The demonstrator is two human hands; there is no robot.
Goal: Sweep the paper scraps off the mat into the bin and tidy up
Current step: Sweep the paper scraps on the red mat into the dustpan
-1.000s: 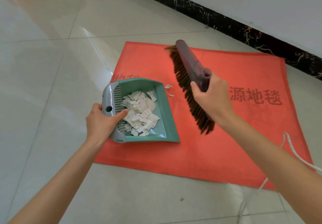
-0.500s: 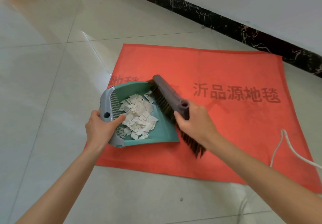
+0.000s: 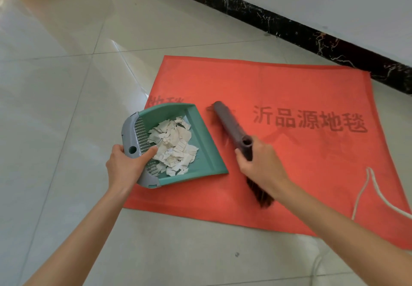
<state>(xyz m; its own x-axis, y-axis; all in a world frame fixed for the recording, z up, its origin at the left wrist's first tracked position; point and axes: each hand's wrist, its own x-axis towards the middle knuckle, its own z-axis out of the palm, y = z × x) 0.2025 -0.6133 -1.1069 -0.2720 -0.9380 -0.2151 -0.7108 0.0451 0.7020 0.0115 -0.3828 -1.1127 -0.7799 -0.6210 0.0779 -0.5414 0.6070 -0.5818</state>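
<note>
- Grips pan (image 3: 207, 152) with left hand (image 3: 124, 167), at mat's (image 3: 289, 85) 9 o'clock edge.
- Carries scraps (image 3: 174, 145) heaped in pan.
- Clamps brush (image 3: 227, 121) in right hand (image 3: 260, 165), at pan's 3 o'clock, over mat.

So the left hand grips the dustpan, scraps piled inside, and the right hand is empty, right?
Not quite. In the head view the right hand grips the brush. The left hand does grip the dustpan, with the scraps piled inside.

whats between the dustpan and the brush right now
Only a narrow strip of bare red mat separates the dustpan lip from the brush. Nothing lies on it, as the head view shows.
</note>
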